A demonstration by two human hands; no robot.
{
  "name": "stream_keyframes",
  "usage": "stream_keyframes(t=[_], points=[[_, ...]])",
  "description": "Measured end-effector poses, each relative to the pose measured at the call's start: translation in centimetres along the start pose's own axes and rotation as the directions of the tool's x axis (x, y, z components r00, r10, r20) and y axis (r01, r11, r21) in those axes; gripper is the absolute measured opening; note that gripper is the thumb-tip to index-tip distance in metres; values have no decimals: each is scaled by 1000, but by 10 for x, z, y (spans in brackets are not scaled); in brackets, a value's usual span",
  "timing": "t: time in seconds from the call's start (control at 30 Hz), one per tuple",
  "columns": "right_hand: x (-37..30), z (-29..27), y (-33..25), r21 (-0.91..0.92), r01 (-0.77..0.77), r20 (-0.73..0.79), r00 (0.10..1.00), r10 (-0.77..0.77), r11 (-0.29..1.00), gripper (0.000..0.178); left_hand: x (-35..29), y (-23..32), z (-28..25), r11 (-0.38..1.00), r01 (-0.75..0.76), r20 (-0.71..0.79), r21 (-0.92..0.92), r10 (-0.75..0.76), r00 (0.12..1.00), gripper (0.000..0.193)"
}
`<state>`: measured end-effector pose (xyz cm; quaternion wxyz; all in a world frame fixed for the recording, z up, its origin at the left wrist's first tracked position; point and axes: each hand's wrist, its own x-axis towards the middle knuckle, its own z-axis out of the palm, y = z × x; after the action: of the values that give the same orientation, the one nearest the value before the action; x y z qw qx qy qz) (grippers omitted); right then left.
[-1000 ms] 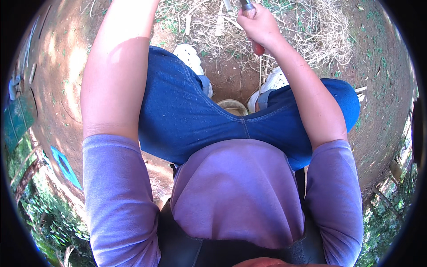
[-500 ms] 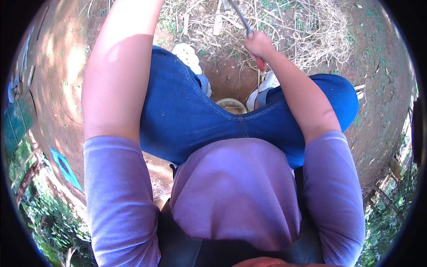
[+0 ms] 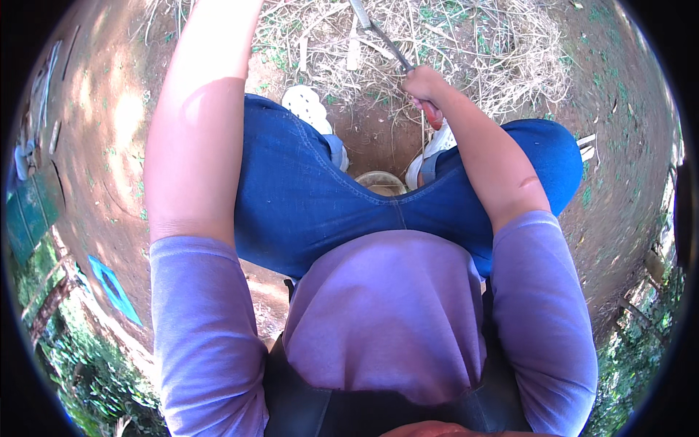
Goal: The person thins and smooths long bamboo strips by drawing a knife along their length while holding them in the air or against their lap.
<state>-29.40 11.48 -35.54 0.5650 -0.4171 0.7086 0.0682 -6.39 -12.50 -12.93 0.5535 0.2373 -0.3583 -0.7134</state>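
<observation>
My right hand is closed round the red handle of a metal tool. Its dark, thin shank slants up and left over the ground, then bends into a paler flat part that the upper edge of the view cuts off, so its full shape stays hidden. Dry straw and stalks lie scattered under and beyond the tool. On the left, my bare left forearm stretches away from me in bright light; the hand at its end is past the upper edge.
Between my white shoes stands a pale round vessel, partly covered by my blue jeans. Brown soil with small green plants surrounds me. A blue flat object lies at left, near green foliage.
My right hand and the tool have come slightly nearer to me, and more of the pale flat part shows. The whole view has shifted a little. The right hand keeps its grip.
</observation>
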Motion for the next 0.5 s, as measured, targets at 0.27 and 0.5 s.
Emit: stream_keyframes(t=[0.27, 0.5], points=[[-35, -37, -47, 714, 335, -296, 940, -168, 614, 22, -64, 105, -20, 863, -411, -283, 295, 489, 825, 79], [-106, -87, -88, 667, 699, -699, 707, -108, 258, 33, -96, 128, -43, 837, -540, -161, -93, 522, 837, 88]])
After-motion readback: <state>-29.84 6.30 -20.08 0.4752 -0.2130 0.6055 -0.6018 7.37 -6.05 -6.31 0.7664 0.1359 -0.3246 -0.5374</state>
